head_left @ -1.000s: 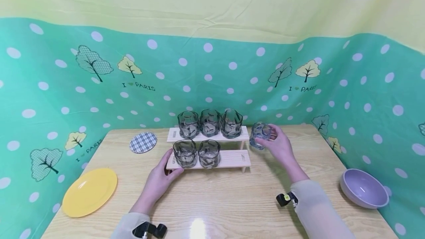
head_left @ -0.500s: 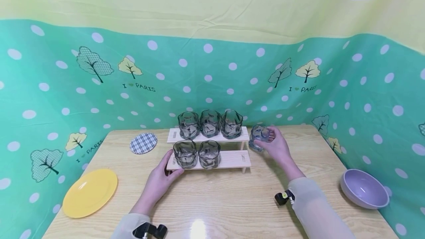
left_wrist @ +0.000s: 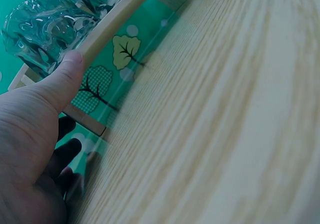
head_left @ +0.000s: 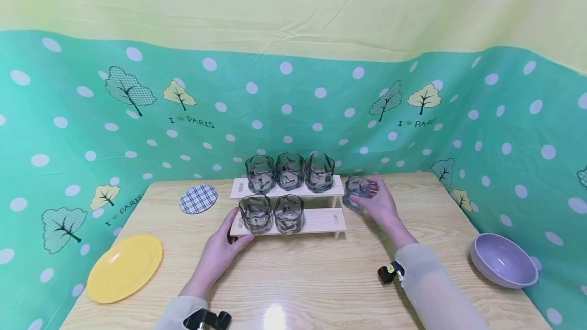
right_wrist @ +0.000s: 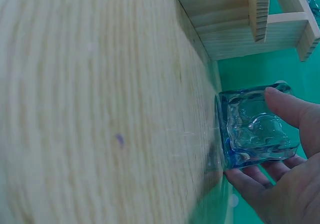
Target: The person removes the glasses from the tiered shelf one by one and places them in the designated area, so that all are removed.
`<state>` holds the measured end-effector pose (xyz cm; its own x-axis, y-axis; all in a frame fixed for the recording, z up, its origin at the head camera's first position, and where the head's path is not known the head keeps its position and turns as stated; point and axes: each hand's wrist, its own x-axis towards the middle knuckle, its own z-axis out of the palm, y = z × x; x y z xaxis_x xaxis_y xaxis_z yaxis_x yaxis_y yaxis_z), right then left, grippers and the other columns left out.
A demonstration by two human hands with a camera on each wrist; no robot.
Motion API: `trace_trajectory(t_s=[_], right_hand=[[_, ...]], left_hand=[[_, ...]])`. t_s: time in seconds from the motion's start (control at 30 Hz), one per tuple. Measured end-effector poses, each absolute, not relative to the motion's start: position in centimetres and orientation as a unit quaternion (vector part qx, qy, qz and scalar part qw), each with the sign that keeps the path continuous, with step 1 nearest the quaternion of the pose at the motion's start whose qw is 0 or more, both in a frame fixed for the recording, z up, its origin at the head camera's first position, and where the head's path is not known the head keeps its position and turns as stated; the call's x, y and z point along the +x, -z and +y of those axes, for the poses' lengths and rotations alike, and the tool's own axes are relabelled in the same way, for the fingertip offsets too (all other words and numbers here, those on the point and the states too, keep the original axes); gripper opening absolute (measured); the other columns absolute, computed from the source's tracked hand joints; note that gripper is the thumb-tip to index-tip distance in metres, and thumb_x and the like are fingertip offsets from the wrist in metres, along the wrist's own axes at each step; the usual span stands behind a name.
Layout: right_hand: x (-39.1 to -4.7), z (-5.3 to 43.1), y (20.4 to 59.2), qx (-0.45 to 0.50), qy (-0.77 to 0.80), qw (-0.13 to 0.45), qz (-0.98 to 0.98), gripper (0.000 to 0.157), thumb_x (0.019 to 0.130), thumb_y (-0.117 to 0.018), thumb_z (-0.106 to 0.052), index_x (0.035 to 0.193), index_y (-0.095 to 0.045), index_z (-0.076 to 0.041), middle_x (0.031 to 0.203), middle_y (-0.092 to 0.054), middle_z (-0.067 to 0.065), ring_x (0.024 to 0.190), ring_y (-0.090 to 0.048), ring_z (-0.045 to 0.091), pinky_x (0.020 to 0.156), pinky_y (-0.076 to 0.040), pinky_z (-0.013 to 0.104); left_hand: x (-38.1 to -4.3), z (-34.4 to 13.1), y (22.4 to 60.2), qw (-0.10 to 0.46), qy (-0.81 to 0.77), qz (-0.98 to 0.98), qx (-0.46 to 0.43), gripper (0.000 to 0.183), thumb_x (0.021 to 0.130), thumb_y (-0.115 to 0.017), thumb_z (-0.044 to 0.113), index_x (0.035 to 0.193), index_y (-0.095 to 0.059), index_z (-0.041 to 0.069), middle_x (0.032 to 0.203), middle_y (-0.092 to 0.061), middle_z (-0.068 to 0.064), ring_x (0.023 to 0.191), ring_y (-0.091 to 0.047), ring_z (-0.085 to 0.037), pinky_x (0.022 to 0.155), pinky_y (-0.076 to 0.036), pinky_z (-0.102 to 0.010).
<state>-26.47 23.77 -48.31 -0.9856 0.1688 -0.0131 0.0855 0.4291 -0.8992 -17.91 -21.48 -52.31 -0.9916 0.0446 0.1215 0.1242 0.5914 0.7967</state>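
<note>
A two-step wooden rack point(head_left: 321, 219) stands at the back middle of the table. Its upper step carries three grey-tinted glasses, one being the right-hand glass point(head_left: 320, 172); two more, including the left front glass point(head_left: 255, 214), stand on the lower step. My left hand point(head_left: 220, 248) holds the lower step's left end, thumb point(left_wrist: 67, 76) against the plank's front edge and fingers under it. Just right of the rack, my right hand point(head_left: 382, 205) grips a bluish glass tumbler point(right_wrist: 257, 126) from its right side, thumb and fingers round it. The tumbler is upright, its base right at the tabletop.
A yellow plate point(head_left: 125, 269) lies at the left edge, with a round checked coaster point(head_left: 198, 198) farther back. On the right edge sits a purple bowl point(head_left: 503, 260). A green dotted cloth point(head_left: 293, 101) hangs close behind the table point(head_left: 312, 284).
The right hand has brought the bluish tumbler slightly down and left, toward the tabletop beside the rack. My left hand keeps its hold on the rack.
</note>
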Motion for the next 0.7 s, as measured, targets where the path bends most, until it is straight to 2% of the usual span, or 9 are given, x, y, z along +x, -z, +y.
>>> trace_trajectory(t_s=[0.37, 0.7], right_hand=[[-26.18, 23.42, 48.31, -0.071, -0.521, 0.048, -0.849, 0.092, 0.093, -0.092, -0.022, 0.165, -0.038, -0.004, 0.157, -0.052, 0.024, 0.142, -0.053, 0.044, 0.120, -0.047, 0.057], [-26.16, 23.77, 48.83, -0.058, -0.507, 0.049, -0.859, 0.095, 0.096, -0.090, -0.028, 0.167, -0.033, -0.004, 0.158, -0.049, 0.027, 0.144, -0.051, 0.047, 0.121, -0.046, 0.060]], left_hand=[[-17.94, -21.46, 52.38, 0.048, 0.446, -0.892, -0.050, 0.100, 0.097, -0.085, 0.048, 0.174, -0.032, 0.014, 0.166, -0.049, -0.024, 0.148, -0.051, -0.051, 0.123, -0.039, -0.066], [-17.92, -21.50, 52.40, 0.042, 0.450, -0.891, -0.046, 0.101, 0.097, -0.084, 0.050, 0.175, -0.031, 0.015, 0.169, -0.045, -0.023, 0.151, -0.047, -0.050, 0.125, -0.036, -0.066]])
